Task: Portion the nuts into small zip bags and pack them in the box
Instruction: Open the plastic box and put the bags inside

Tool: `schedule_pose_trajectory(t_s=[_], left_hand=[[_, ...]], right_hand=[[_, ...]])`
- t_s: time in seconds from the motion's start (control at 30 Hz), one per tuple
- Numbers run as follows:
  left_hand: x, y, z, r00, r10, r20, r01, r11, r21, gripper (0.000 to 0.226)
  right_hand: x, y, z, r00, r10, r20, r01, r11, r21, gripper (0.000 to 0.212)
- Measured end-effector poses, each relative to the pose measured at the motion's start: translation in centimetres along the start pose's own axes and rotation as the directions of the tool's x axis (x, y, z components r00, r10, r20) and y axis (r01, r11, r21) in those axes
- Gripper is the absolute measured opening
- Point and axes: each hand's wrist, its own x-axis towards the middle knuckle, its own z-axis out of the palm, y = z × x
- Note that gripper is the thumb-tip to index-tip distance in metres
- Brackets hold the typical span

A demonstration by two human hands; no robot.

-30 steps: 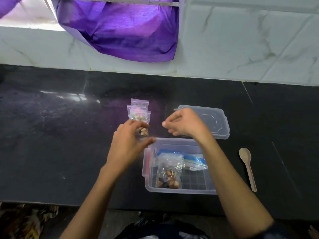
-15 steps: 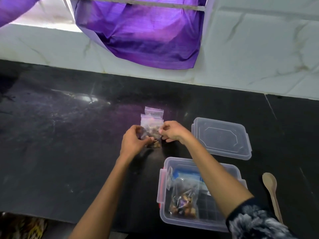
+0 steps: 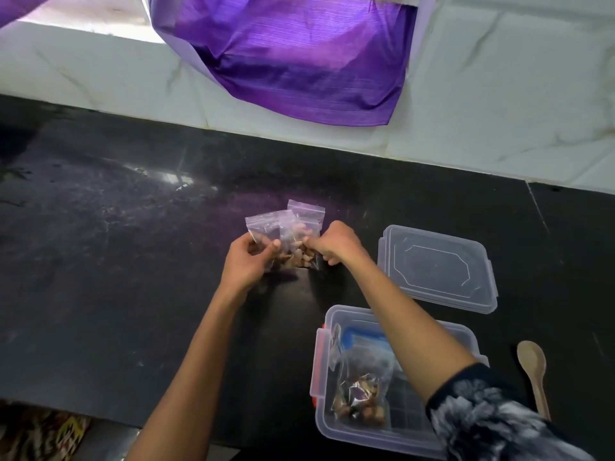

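Small clear zip bags of nuts (image 3: 296, 241) lie bunched on the black counter (image 3: 116, 261), one bag overlapping another behind it. My left hand (image 3: 248, 261) pinches the left bag (image 3: 263, 224) near its top. My right hand (image 3: 332, 242) pinches the right side of the middle bag with fingers curled. The clear plastic box (image 3: 324, 417) stands at the near right, holding a larger zip bag with nuts (image 3: 361, 390) and a blue-edged bag; my right forearm crosses over it.
The box's clear lid (image 3: 439, 267) lies flat behind the box. A wooden spoon (image 3: 534, 371) rests to the right of the box. A purple cloth (image 3: 289, 54) hangs over the white tiled wall behind the counter.
Both hands moved forward from above the box to the small bags and took hold of them. The left bag has been drawn out to the left. The camera tilted, shifting the scene.
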Motion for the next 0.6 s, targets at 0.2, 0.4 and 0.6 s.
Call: schedule_pose_trajectory(t_s=[0.2, 0.4, 0.6], left_hand=[[-0.6, 0.0, -0.3, 1.000, 0.025, -0.006, -0.025, 0.999, -0.027, 0.017], [-2.2, 1.6, 0.2, 0.996, 0.078, 0.038, -0.075, 0.994, -0.073, 0.020], [-4.9, 4.5, 1.6, 0.980, 0.166, 0.111, -0.154, 0.982, -0.114, 0.012]], right_hand=[[-0.8, 0.0, 0.1, 0.985, 0.047, 0.166, -0.073, 0.985, 0.154, 0.039], [-4.8, 1.0, -2.3, 0.986, -0.069, 0.154, 0.013, 0.940, 0.340, 0.019], [-10.5, 2.1, -5.4, 0.944, -0.289, 0.160, 0.136, 0.781, 0.609, 0.016]])
